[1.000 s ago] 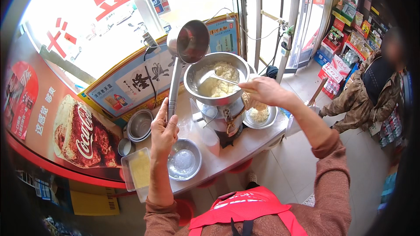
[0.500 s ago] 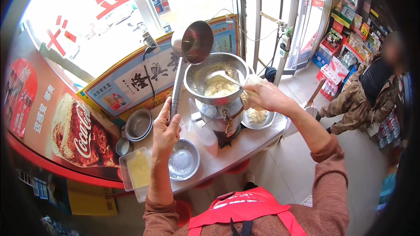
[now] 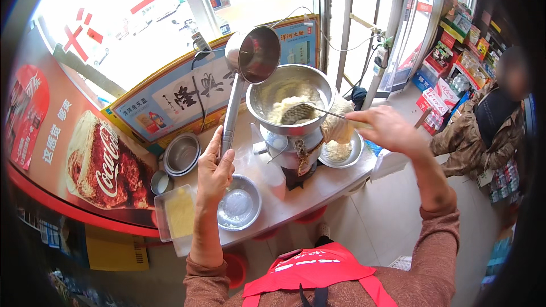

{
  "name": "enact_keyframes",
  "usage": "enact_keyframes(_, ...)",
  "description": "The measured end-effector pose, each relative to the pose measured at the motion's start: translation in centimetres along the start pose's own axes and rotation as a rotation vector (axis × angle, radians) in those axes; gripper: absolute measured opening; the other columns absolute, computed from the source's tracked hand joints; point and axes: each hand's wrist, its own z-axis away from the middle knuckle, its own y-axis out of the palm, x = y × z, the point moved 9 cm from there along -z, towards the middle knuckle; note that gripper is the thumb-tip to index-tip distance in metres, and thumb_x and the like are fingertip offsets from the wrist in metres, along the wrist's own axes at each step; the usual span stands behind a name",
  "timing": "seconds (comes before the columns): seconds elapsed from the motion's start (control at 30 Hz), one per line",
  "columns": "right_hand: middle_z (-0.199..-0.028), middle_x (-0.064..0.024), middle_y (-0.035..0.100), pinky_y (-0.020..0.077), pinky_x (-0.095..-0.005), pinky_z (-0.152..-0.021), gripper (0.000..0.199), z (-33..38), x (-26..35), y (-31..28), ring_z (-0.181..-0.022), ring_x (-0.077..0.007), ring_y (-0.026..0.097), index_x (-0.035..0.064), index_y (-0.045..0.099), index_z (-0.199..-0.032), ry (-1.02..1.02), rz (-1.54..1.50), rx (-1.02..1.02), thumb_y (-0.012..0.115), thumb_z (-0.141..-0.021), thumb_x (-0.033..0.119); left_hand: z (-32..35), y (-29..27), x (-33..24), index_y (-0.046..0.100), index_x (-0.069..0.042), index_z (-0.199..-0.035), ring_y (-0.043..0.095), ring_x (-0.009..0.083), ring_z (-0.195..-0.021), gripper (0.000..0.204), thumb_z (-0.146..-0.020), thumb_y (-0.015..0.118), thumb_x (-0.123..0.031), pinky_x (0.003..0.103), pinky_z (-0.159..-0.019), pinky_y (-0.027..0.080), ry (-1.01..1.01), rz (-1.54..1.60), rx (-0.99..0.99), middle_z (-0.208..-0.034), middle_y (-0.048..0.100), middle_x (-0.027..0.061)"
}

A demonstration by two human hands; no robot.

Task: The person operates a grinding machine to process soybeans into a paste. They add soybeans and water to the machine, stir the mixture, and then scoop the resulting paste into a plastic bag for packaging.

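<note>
My left hand is closed around the handle of a long metal ladle. The ladle's deep round cup is tilted and hangs just left of and above a wide steel hopper. Inside the hopper lies a pale, wet, crumbly mash. My right hand grips the handle of a slotted spoon, and the spoon's perforated head rests in the mash. Beneath the hopper stands a metal grinding machine. Pale cloth hangs at its right side.
A bowl of pale mash sits right of the machine. Left of it are a steel basin, stacked bowls, a small cup and a clear tub with yellow contents. Another person is at the right by stocked shelves.
My right hand has shifted right with the slotted spoon. The spoon's head has turned, so its holes now show. The ladle is still held up over the hopper's left side.
</note>
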Motion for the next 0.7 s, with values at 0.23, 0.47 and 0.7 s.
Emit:
enact_keyframes(0.23, -0.08, -0.0138, 0.061, 0.0513, -0.0392, -0.064, 0.037, -2.3, 0.3, 1.9, -0.071, -0.0293, 0.064, 0.0176, 0.06, -0.126, 0.142, 0.154, -0.152, 0.059, -0.089, 0.02, -0.4, 0.7, -0.3, 0.027, 0.002, -0.147, 0.038, 0.0016, -0.048, 0.06, -0.093, 0.054, -0.003, 0.018, -0.04, 0.03, 0.027, 0.001, 0.016, -0.071, 0.047, -0.0038)
enact_keyframes(0.47, -0.078, -0.0109, 0.063, 0.0491, -0.0386, -0.07, 0.029, 1.4, -0.1, -7.0, -0.073, -0.0274, 0.063, 0.0165, 0.07, -0.111, 0.072, 0.173, -0.003, 0.063, -0.082, 0.017, -0.3, 0.0, 0.4, 0.028, 0.003, -0.146, 0.038, 0.0015, -0.049, 0.06, -0.093, 0.054, -0.003, 0.018, -0.041, 0.031, -0.009, 0.011, 0.017, -0.074, 0.05, -0.0029)
enact_keyframes(0.7, -0.082, -0.0077, 0.062, 0.0531, -0.0398, -0.065, 0.034, -4.4, 1.1, 1.1, -0.074, -0.0248, 0.066, 0.0255, 0.062, -0.12, -0.007, 0.34, -0.056, 0.058, -0.087, 0.02, -0.9, 1.0, 0.4, 0.029, 0.003, -0.146, 0.038, 0.0013, -0.048, 0.059, -0.093, 0.055, -0.003, 0.017, -0.041, 0.031, 0.01, -0.003, 0.044, -0.072, 0.049, -0.0036)
